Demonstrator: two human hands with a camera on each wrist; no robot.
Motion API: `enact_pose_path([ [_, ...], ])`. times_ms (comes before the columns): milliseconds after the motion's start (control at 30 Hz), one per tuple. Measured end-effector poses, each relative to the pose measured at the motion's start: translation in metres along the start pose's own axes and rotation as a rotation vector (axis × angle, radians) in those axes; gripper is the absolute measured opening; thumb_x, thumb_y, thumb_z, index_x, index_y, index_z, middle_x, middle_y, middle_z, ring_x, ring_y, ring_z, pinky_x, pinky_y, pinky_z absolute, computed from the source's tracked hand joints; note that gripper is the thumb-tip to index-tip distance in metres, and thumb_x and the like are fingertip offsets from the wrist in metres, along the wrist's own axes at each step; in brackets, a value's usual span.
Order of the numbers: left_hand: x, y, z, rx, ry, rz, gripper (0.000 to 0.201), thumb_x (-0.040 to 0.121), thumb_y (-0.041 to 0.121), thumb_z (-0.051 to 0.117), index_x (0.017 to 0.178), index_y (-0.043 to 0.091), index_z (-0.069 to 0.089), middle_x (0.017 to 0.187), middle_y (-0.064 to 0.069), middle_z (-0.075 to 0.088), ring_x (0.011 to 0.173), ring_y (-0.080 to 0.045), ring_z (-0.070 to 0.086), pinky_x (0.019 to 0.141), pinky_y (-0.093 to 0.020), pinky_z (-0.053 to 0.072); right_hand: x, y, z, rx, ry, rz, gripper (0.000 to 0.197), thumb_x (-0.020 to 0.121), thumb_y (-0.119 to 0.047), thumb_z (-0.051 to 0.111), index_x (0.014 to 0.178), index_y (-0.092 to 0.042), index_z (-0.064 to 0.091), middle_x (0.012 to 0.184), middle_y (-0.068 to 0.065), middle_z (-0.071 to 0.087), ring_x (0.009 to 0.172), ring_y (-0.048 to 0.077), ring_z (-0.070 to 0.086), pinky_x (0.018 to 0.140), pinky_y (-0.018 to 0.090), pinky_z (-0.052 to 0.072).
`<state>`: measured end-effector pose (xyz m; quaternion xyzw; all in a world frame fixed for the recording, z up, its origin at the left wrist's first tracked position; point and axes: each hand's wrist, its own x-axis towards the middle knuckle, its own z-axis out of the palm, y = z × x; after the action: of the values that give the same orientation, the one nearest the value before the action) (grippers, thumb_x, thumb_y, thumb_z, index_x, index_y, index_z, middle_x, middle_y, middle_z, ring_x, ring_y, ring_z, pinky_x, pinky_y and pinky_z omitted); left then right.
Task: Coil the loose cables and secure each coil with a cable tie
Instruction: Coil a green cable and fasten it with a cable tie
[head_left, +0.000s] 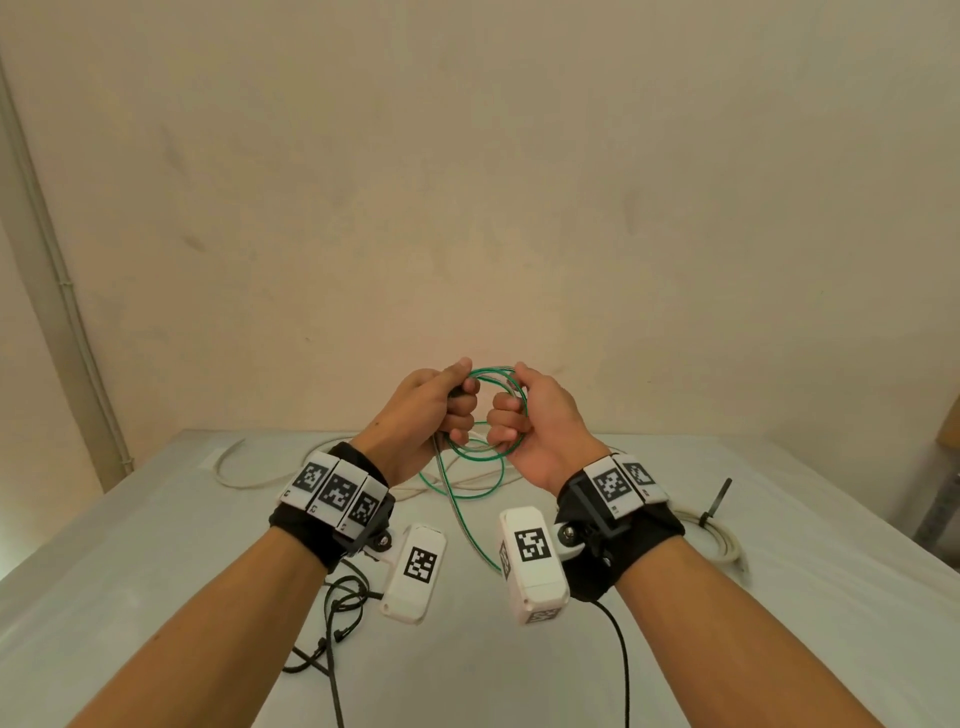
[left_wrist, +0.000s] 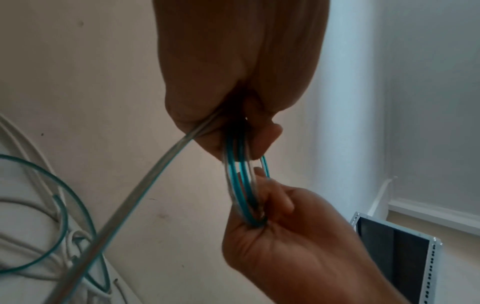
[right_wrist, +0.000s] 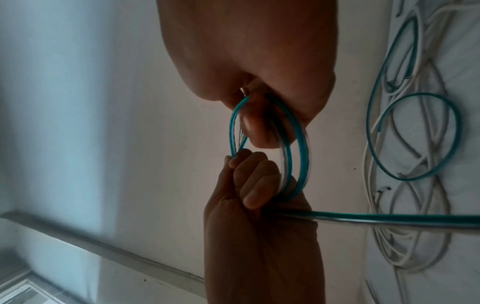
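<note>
A green-striped clear cable is wound into a small coil (head_left: 497, 372) held up above the white table (head_left: 156, 571). My left hand (head_left: 457, 410) grips the coil's left side in a fist, and my right hand (head_left: 506, 415) grips its right side. In the left wrist view the loops (left_wrist: 237, 170) run from my left fingers down into the right hand (left_wrist: 272, 236). The right wrist view shows the same coil (right_wrist: 301, 154) between both fists. The cable's loose tail (head_left: 467, 525) hangs from the left fist to the table.
A loose white cable (head_left: 244, 483) sprawls at the table's back left. At the right lies a white coil (head_left: 722, 545) with a black tie (head_left: 719, 499) sticking up. Thin black strips (head_left: 337, 608) lie near the front left. A metal rack (left_wrist: 389, 246) stands beyond the table's right side.
</note>
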<state>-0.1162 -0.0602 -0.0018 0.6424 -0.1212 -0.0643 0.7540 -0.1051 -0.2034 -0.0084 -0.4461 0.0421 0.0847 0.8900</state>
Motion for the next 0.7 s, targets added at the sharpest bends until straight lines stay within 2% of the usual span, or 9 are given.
enact_pose_path([
  [167,-0.003,0.003,0.001,-0.074,-0.070,-0.070,0.038,0.111,0.034,0.044,0.076,0.017,0.045,0.056,0.006,0.027,0.041,-0.009,0.029,0.051,-0.029,0.051,-0.005,-0.004,-0.004,-0.297,0.029,-0.155,0.026,0.108,-0.033,0.050,0.087,-0.018,0.048,0.051,-0.006,0.024,0.040,0.009,0.017,0.037,0.023,0.016],
  [300,-0.004,0.002,-0.002,-0.110,-0.184,-0.128,0.037,0.111,0.027,0.040,0.077,0.014,0.046,0.058,0.000,0.035,0.044,-0.014,0.039,0.065,-0.038,0.060,-0.004,-0.008,-0.008,-0.379,0.059,-0.182,0.023,0.104,-0.033,0.058,0.088,-0.016,0.058,0.051,-0.006,0.025,0.040,0.010,0.017,0.037,0.022,0.016],
  [367,-0.004,0.000,-0.009,-0.133,-0.265,-0.141,0.033,0.111,0.023,0.042,0.083,0.009,0.054,0.063,-0.001,0.039,0.049,-0.014,0.043,0.078,-0.042,0.063,-0.005,-0.008,-0.009,-0.397,0.061,-0.183,0.023,0.104,-0.033,0.058,0.090,-0.014,0.060,0.052,-0.006,0.025,0.040,0.009,0.018,0.037,0.023,0.017],
  [433,-0.005,-0.001,-0.016,-0.150,-0.318,-0.154,0.028,0.109,0.017,0.042,0.093,0.002,0.059,0.066,-0.002,0.044,0.055,-0.014,0.048,0.090,-0.047,0.060,-0.005,-0.007,-0.009,-0.413,0.066,-0.207,0.024,0.105,-0.034,0.056,0.091,-0.014,0.059,0.053,-0.005,0.025,0.040,0.010,0.018,0.037,0.023,0.017],
  [500,-0.005,-0.002,-0.019,-0.139,-0.335,-0.167,0.025,0.108,0.011,0.042,0.102,-0.004,0.061,0.068,-0.003,0.046,0.059,-0.016,0.051,0.096,-0.049,0.057,-0.006,-0.005,-0.009,-0.423,0.070,-0.233,0.025,0.105,-0.033,0.053,0.090,-0.014,0.056,0.054,-0.006,0.025,0.040,0.010,0.018,0.037,0.023,0.017],
  [567,-0.004,0.000,-0.016,-0.073,-0.287,-0.179,0.024,0.106,0.009,0.040,0.104,-0.002,0.060,0.066,-0.003,0.041,0.055,-0.016,0.047,0.093,-0.048,0.058,-0.008,-0.002,-0.007,-0.426,0.069,-0.246,0.025,0.105,-0.032,0.052,0.086,-0.016,0.054,0.054,-0.006,0.025,0.041,0.010,0.018,0.038,0.024,0.018],
  [600,-0.003,0.003,-0.014,-0.029,-0.234,-0.191,0.023,0.104,0.010,0.039,0.099,0.001,0.059,0.064,-0.002,0.037,0.051,-0.015,0.042,0.089,-0.047,0.059,-0.009,0.000,-0.005,-0.431,0.067,-0.252,0.025,0.105,-0.031,0.051,0.084,-0.017,0.053,0.055,-0.005,0.025,0.042,0.010,0.018,0.038,0.024,0.018],
  [700,-0.001,0.009,-0.002,0.089,-0.079,-0.204,0.026,0.101,0.029,0.045,0.081,0.014,0.051,0.058,0.004,0.025,0.044,-0.013,0.024,0.067,-0.037,0.058,-0.011,0.005,0.000,-0.430,0.041,-0.264,0.024,0.105,-0.029,0.051,0.084,-0.017,0.052,0.057,-0.005,0.026,0.044,0.010,0.019,0.041,0.024,0.018],
])
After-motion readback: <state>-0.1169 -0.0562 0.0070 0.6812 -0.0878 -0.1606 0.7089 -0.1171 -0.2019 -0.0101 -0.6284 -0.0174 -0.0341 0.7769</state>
